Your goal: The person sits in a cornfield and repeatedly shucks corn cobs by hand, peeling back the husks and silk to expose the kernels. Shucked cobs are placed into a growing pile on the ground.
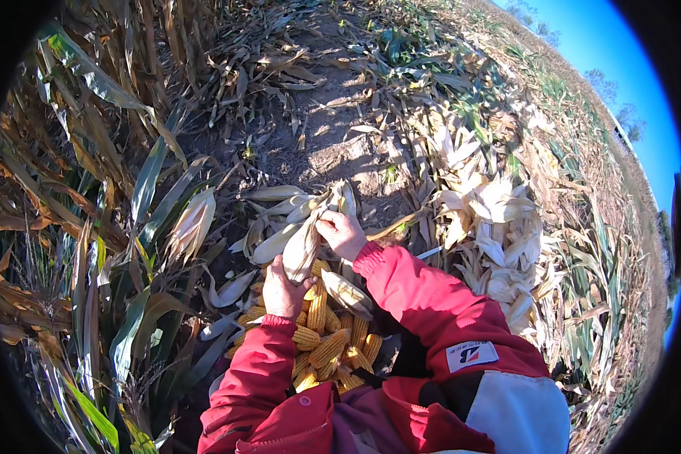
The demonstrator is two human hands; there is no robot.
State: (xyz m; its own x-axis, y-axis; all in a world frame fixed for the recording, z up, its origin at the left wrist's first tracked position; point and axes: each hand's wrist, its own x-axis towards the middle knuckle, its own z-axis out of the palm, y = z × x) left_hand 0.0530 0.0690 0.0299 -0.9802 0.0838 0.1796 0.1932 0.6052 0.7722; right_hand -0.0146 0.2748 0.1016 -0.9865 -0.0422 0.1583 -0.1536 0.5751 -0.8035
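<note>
An ear of corn in its dry, pale husk is held slantwise in front of me. My left hand grips its lower end. At the upper part of the husk, my right hand pinches the dry leaves with thumb and fingers. Below my hands lies a pile of bare yellow corn cobs, partly hidden by my left hand and sleeves. A partly husked ear rests on the right of that pile. Several unhusked ears lie on the ground just beyond my left hand.
Standing dry corn stalks crowd the left side, with one husked ear hanging among them. A long heap of stripped husks lies to the right. Bare soil strewn with dry leaves stretches ahead.
</note>
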